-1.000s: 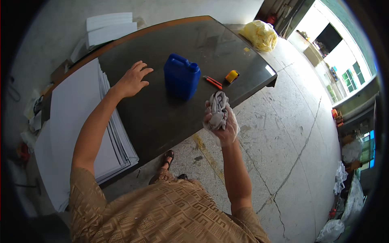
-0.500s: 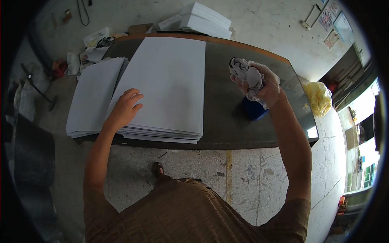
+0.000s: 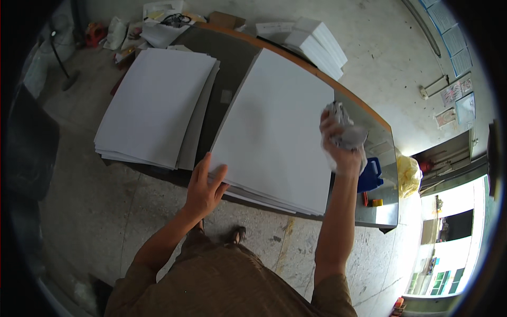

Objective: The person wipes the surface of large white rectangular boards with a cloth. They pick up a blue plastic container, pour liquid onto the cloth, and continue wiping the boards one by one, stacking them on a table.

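A wide stack of large white sheets (image 3: pixel 280 127) lies across the middle of the dark tabletop (image 3: pixel 232 68). At its near left corner rests my left hand (image 3: pixel 204 187), fingers apart, touching the stack's edge. My right hand (image 3: pixel 338 140) is closed around a crumpled grey-white cloth (image 3: pixel 353 136) and is above the stack's right edge. Something thin and translucent covers part of that hand. To the left lies a second, smaller stack of white sheets (image 3: pixel 153 100).
Beside my right wrist stands a blue jug (image 3: pixel 373 175), with a small yellow and black item (image 3: pixel 377 202) near it. White blocks (image 3: pixel 317 45) lean behind the table. A yellow plastic bag (image 3: pixel 409 174) sits off its right end.
The view has turned, so the table appears tilted. My right hand, with the cloth, has come from over the tabletop to the large stack's right edge. My left hand now touches the near left corner.
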Motion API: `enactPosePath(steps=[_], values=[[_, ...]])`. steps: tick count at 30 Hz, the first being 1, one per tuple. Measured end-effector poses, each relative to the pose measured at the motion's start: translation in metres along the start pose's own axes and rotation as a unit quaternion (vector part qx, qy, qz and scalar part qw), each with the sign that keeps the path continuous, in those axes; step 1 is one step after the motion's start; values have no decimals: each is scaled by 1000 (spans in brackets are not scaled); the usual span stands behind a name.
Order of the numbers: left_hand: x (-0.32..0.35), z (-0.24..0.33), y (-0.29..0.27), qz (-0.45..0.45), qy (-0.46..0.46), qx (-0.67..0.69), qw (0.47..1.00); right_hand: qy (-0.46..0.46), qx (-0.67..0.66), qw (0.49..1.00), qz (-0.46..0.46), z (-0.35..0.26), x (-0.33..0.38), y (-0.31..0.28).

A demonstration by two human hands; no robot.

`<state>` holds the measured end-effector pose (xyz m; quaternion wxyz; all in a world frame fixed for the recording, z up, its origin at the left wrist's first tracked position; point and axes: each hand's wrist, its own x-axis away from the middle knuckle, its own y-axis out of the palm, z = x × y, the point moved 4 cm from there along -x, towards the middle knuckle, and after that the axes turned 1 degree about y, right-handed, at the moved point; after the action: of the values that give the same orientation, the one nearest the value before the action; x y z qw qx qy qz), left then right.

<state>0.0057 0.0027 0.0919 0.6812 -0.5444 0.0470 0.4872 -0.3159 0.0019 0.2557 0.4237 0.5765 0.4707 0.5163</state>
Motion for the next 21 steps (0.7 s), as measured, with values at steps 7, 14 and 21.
enactPosePath(steps=[7, 14, 21], values=[[9, -6, -18, 111, 59, 1, 992, -31, 78, 996, -19, 56, -13, 9], [7, -14, -14, 122, 112, 14, 986, 103, 180, 975, 73, 62, -39, 13], [5, -11, -12, 128, 108, 3, 986, 229, 629, 709, 220, 38, 1, 82]])
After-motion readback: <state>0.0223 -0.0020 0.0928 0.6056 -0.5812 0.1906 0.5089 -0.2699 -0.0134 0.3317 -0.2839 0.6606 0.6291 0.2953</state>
